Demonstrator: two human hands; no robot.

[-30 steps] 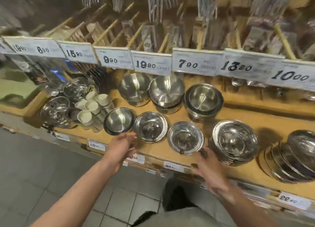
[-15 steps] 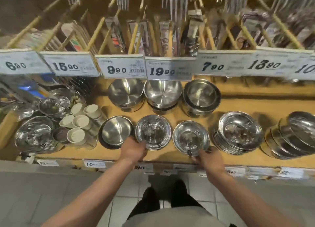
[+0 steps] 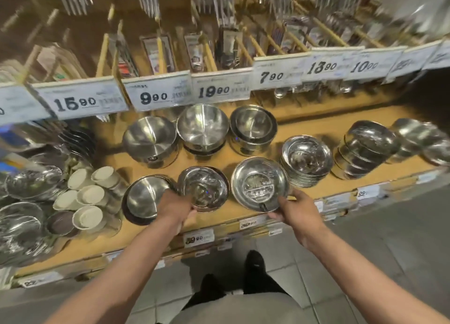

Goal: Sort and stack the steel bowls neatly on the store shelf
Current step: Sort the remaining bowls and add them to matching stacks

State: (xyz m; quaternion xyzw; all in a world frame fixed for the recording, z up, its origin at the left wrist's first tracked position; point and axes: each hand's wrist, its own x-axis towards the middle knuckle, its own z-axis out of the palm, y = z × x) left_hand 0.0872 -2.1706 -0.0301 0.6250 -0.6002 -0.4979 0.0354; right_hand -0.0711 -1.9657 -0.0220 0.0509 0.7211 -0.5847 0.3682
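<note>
The right hand (image 3: 295, 210) grips a shiny bowl (image 3: 260, 183) by its near rim, at the shelf (image 3: 316, 129) front. The left hand (image 3: 176, 205) holds the next bowl (image 3: 203, 188) beside it.

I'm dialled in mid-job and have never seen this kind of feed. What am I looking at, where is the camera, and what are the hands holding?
There is no machine here: a person wears one wide-angle camera on the head, looking down at their own bare arms. In front is a wooden store shelf with price tags above it. On it stand steel bowls in two rows, plus a stack of shallow bowls to the right and white cups to the left. The right hand grips the near rim of a wide steel bowl, which looks tilted up off the shelf. The left hand holds the near edge of the middle bowl.
</note>
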